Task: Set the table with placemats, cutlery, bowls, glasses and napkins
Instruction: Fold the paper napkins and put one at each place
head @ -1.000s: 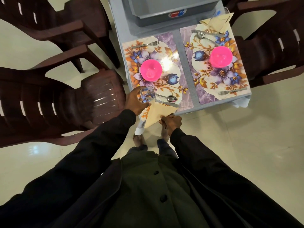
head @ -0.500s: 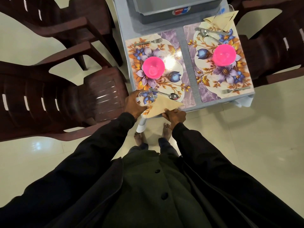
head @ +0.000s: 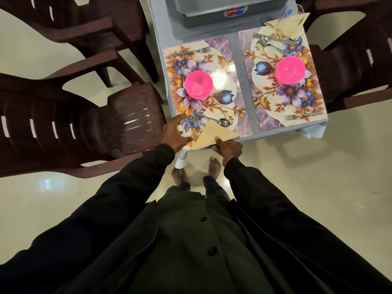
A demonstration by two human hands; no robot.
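Two floral placemats lie side by side on the small table, the left placemat (head: 220, 58) and the right placemat (head: 273, 102). Each carries a pink bowl, the left bowl (head: 198, 84) and the right bowl (head: 290, 70). My left hand (head: 175, 134) grips a clear glass (head: 191, 125) at the left mat's near corner. My right hand (head: 228, 147) pinches the near edge of a folded beige napkin (head: 214, 134) lying beside the glass. A spoon (head: 214, 119) lies just beyond the napkin, a fork (head: 192, 52) at the mat's far edge.
The right mat holds cutlery (head: 271, 42), a fork (head: 303, 116), a second napkin (head: 286, 24) and a glass (head: 297, 10). A grey tray (head: 222, 18) stands at the table's far side. Dark brown chairs (head: 63, 128) flank the table. My bare feet (head: 214, 166) stand at its near edge.
The glass has come down from above the near corner onto the left mat. The napkin has slid further onto the mat beside it, my right hand moving with it.
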